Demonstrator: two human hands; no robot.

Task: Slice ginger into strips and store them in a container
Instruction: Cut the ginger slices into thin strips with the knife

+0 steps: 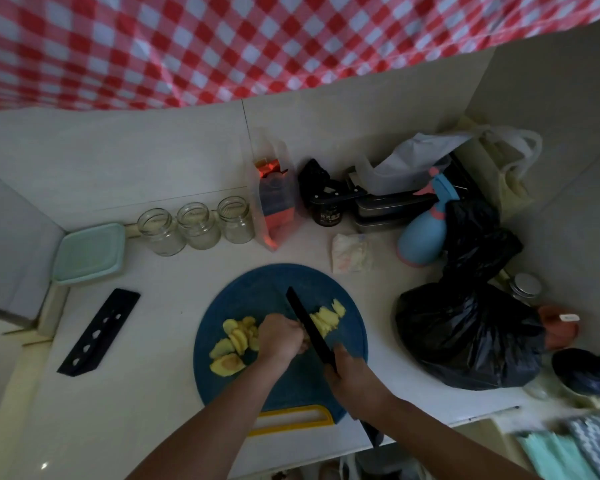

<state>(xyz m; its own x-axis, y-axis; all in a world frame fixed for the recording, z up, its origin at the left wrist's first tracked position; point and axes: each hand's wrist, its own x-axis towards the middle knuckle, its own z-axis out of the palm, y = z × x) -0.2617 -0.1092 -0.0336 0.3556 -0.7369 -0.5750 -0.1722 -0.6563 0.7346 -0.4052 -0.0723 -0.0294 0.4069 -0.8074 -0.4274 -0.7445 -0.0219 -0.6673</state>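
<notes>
blue round cutting board [257, 289] sits mid-counter, yellow handle on its near edge. on the board, the left hand [281, 336] is curled up with knuckles right against the black knife [309, 327]; the ginger piece it's pinning is hidden under the fingers. the right hand [352, 375] grips the knife handle at the board's near right edge, blade angled toward the far side. ginger slices [234, 344] are piled on the board's left half, cut strips [326, 317] just right of the blade. left of the board lies a black knife sheath [99, 332], well apart from it. behind the board are three empty glass jars [196, 226] in a row, and a teal lidded container [90, 252] further left. a black plastic bag [465, 334] slumps to the board's right.
</notes>
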